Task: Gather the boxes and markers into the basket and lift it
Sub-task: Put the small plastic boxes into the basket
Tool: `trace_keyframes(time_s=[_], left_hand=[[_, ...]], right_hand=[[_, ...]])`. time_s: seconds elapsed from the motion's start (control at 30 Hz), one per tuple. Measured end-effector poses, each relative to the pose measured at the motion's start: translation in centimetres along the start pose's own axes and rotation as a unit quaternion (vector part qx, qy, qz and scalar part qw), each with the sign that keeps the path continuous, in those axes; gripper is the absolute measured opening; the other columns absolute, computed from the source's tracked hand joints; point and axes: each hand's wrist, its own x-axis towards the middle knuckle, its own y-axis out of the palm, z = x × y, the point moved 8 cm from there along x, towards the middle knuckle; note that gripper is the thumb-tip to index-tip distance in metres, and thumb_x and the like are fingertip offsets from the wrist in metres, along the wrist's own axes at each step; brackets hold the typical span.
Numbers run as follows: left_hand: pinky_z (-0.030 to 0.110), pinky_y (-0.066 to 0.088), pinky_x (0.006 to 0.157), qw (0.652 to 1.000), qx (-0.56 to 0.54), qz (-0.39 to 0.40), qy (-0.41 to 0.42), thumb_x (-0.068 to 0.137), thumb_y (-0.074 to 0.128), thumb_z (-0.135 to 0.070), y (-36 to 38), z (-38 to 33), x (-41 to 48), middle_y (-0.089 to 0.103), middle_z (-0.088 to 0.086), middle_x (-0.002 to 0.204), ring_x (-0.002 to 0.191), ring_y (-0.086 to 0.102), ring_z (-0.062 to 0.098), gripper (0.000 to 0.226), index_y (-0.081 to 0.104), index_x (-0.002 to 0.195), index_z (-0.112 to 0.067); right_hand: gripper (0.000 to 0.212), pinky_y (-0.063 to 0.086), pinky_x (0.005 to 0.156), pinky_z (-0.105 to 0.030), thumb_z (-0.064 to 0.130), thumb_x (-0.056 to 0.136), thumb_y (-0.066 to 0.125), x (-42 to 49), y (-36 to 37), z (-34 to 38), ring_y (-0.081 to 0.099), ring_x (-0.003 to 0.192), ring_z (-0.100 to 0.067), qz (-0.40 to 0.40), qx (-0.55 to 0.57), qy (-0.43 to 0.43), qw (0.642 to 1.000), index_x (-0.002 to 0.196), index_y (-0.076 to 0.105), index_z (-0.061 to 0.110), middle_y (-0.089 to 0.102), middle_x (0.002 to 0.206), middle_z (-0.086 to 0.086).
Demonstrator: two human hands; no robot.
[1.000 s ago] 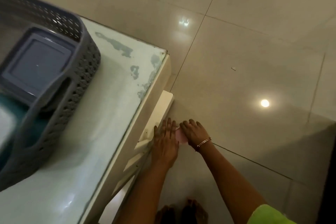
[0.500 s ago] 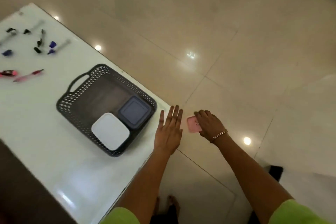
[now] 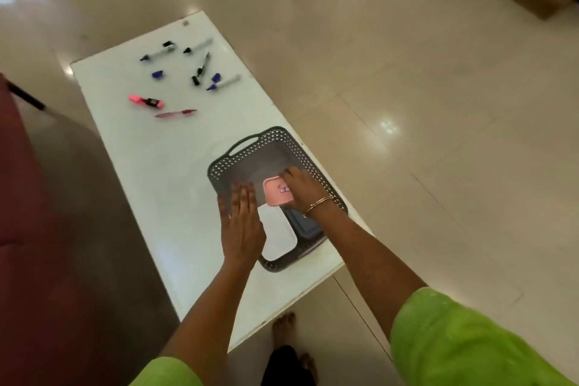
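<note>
The right hand grips a pink box by its right edge, fingers curled over the far corner, and holds it over the middle of the grey basket; whether it touches the basket floor I cannot tell. The box's long axis runs away from the person, roughly in line with the basket's length. The left hand hovers flat just beside it, fingers straight and close together, holding nothing, over the basket's near-left rim. Nearer the person, 2 boxes already lie inside, a white box and a dark blue box, the pink one partly above them. The markers lie scattered well apart at the far end of the glossy white table, nearer the left hand's side. The floor all round is polished pale tile.
</note>
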Motion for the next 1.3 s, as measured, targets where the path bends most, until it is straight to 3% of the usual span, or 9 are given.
trace_keyframes(time_s=[0.17,0.37,0.57,0.7,0.83,0.9,1.0,1.13,1.3], left_hand=[[0.057,0.003,0.116,0.999,-0.015,0.027,-0.032,0.086,0.046,-0.021,3.0,5.1,1.4,0.016,0.018,0.155,0.144,0.007,0.035,0.069,0.014,0.145,-0.004],[0.050,-0.006,0.112,0.997,-0.070,-0.020,-0.028,0.087,-0.024,-0.041,4.0,6.8,3.2,0.025,0.019,0.152,0.142,0.018,0.036,0.083,0.024,0.143,-0.002],[0.058,0.010,0.114,0.998,-0.036,0.024,-0.042,0.085,0.024,-0.030,5.9,7.4,4.1,0.025,0.019,0.152,0.142,0.019,0.036,0.065,0.023,0.142,0.000],[0.056,0.013,0.114,0.998,-0.036,0.024,-0.049,0.088,0.026,-0.030,5.7,6.8,4.5,0.030,0.018,0.150,0.141,0.025,0.034,0.061,0.028,0.141,-0.001],[0.053,0.003,0.113,0.997,-0.031,0.049,-0.058,0.084,0.051,-0.036,5.6,5.7,5.4,0.037,0.016,0.147,0.140,0.029,0.031,0.068,0.029,0.139,-0.002],[0.054,-0.001,0.114,0.995,-0.041,0.057,-0.067,0.086,0.043,-0.026,5.1,5.1,5.9,0.030,0.015,0.151,0.143,0.020,0.031,0.063,0.025,0.142,-0.004],[0.052,-0.007,0.115,0.992,-0.085,0.074,-0.063,0.092,0.035,-0.025,3.4,3.0,7.3,0.014,0.014,0.156,0.145,0.004,0.030,0.063,0.010,0.145,-0.004],[0.055,0.014,0.116,0.990,-0.087,0.050,-0.101,0.088,0.028,-0.027,1.6,-0.3,10.3,0.030,0.013,0.152,0.143,0.020,0.029,0.059,0.022,0.143,-0.005],[0.053,0.035,0.105,0.974,-0.130,0.057,-0.177,0.076,0.060,-0.027,0.2,-5.2,14.6,0.041,0.012,0.146,0.135,0.038,0.028,0.069,0.037,0.138,-0.007]], right_hand=[[0.071,0.042,0.092,-0.039,0.021,0.066,0.079,6.2,3.7,4.3,0.045,0.114,-0.033,0.025,0.001,-0.044,0.999,0.126,0.044,0.006,0.047,0.127,-0.015],[0.058,0.043,0.093,-0.042,0.009,0.071,0.072,9.4,9.1,5.5,0.042,0.116,-0.034,0.067,-0.007,-0.056,0.996,0.123,0.046,0.006,0.047,0.126,-0.015],[0.051,0.045,0.092,-0.044,0.003,0.074,0.069,10.6,11.4,5.2,0.042,0.115,-0.035,0.097,0.000,-0.043,0.994,0.120,0.048,0.003,0.046,0.126,-0.016],[0.047,0.043,0.095,-0.045,0.006,0.080,0.063,10.7,11.7,4.6,0.042,0.117,-0.038,0.123,-0.012,-0.039,0.992,0.124,0.045,0.004,0.047,0.128,-0.018],[0.061,0.019,0.114,-0.048,0.029,0.089,0.055,9.3,9.6,3.5,0.019,0.139,-0.036,0.107,-0.038,-0.039,0.993,0.140,0.027,0.011,0.029,0.150,-0.014],[0.060,0.010,0.115,-0.050,0.042,0.092,0.042,8.5,7.1,2.8,0.012,0.142,-0.034,0.042,-0.068,-0.059,0.995,0.143,0.024,0.014,0.021,0.153,-0.012],[0.065,0.022,0.108,-0.056,0.053,0.087,0.027,7.5,3.9,1.1,0.032,0.135,-0.037,-0.007,-0.129,-0.076,0.989,0.137,0.038,0.013,0.039,0.144,-0.017],[0.067,0.014,0.111,-0.048,0.053,0.086,0.025,7.6,1.0,-3.0,0.035,0.133,-0.037,-0.010,-0.151,-0.103,0.983,0.138,0.036,0.012,0.041,0.143,-0.017],[0.068,0.026,0.111,-0.054,0.057,0.089,0.022,9.5,-2.5,-8.5,0.028,0.137,-0.033,0.031,-0.170,-0.153,0.973,0.141,0.031,0.014,0.035,0.147,-0.014]])
